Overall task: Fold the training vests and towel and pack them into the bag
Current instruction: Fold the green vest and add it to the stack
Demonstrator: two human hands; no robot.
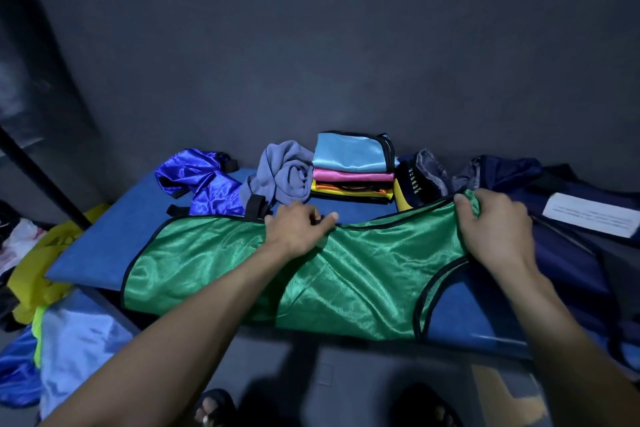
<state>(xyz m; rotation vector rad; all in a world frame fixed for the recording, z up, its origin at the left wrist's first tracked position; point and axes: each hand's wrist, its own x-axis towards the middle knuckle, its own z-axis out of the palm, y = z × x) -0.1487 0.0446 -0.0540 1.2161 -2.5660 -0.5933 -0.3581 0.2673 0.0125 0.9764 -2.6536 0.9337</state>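
Both hands (pixel 298 230) (pixel 493 229) pinch green vest (pixel 363 274) edge.

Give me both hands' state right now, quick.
Left hand: pinching the far black-trimmed edge of the shiny green mesh training vest.
Right hand: gripping the same vest's bunched far-right corner.

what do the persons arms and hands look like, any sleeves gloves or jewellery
Both forearms are bare up to the bottom edge of the picture, so no sleeves show. The left hand and right hand wear no gloves. No watch, bracelet or ring is visible on either wrist or on the fingers that show.
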